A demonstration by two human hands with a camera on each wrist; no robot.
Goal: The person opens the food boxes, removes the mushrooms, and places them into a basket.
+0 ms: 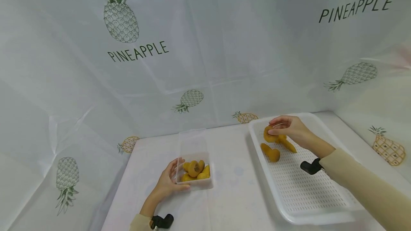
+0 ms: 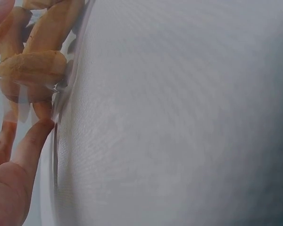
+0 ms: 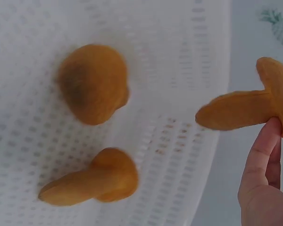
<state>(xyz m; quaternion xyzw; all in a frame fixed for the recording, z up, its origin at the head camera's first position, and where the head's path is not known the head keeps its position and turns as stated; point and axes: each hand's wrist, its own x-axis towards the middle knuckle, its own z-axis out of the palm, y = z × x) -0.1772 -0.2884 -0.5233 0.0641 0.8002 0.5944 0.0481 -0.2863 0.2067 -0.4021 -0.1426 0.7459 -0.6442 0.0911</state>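
Note:
My right hand pinches an orange-brown mushroom by its cap, over the far left part of a white perforated tray. Its stem points away from the fingers in the right wrist view. Two more mushrooms lie in the tray: one with its stem showing, the other with its rounded cap up. On the left, a small clear plastic box holds several mushrooms. My left hand grips this box at its left side, thumb at the front and fingers behind.
A clear lid stands raised behind the box. The white table lies between box and tray. A white sheet with pineapple prints hangs behind and at both sides. The tray's raised rim runs around the right-hand work area.

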